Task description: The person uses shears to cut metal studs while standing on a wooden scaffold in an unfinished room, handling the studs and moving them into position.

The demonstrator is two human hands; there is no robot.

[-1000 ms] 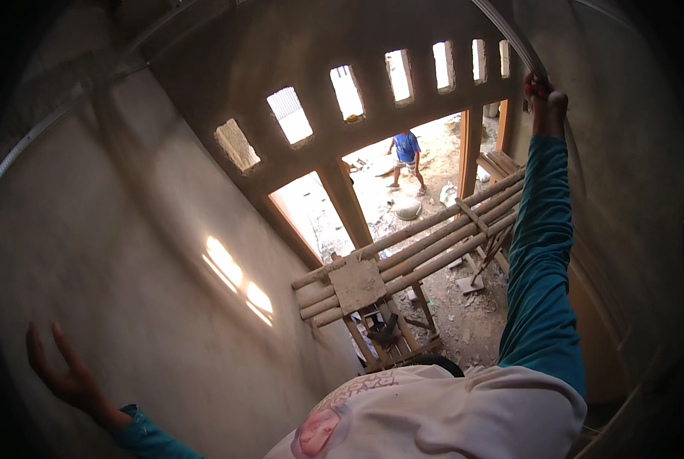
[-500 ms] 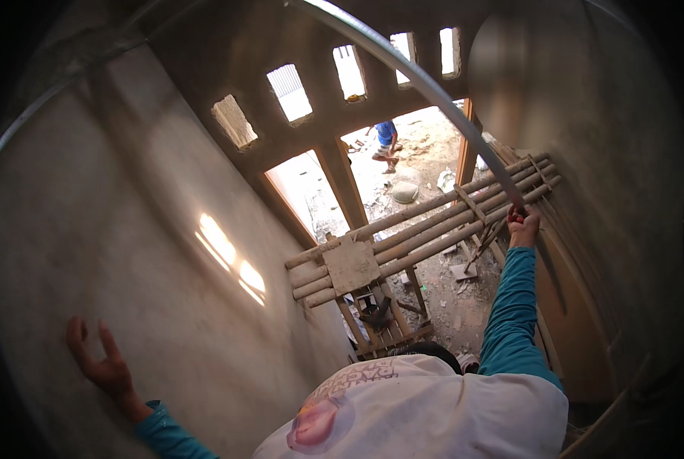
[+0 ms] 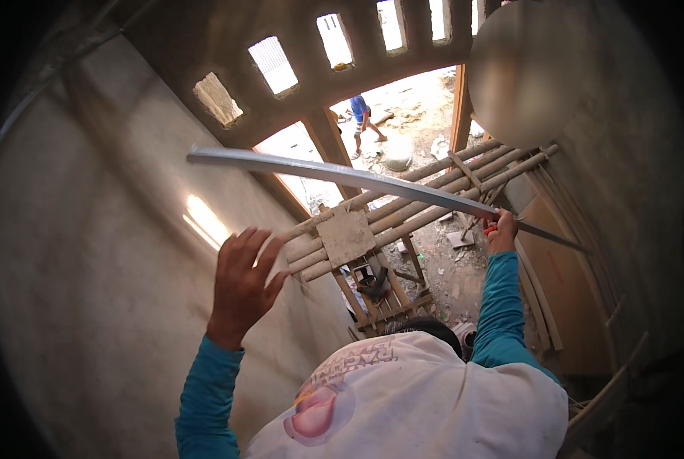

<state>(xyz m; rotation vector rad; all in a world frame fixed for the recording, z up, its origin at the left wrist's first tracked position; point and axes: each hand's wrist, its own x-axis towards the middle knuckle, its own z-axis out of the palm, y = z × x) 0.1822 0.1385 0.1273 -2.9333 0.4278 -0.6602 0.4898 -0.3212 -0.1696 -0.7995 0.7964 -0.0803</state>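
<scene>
1. Metal bar (image 3: 372, 181) — long, grey and slim — spans the scene from left to right, seen above a scaffold of wooden poles (image 3: 411, 223).
2. Right hand (image 3: 502, 232) grips the bar toward its right end, fingers clasped around it; a touch of red (image 3: 490, 229) there is too small to identify.
3. Left hand (image 3: 242, 287) is raised near the plastered wall (image 3: 112, 252) at left, fingers spread and released, holding nothing.
4. Work appears partway: the bar is in hand — but the left hand has not taken hold, and no fastening shows. Whether the bar's left end touches the wall cannot be told.
5. Square board (image 3: 346, 236) lies on the poles; a person in blue (image 3: 359, 107) is outside, far.
</scene>
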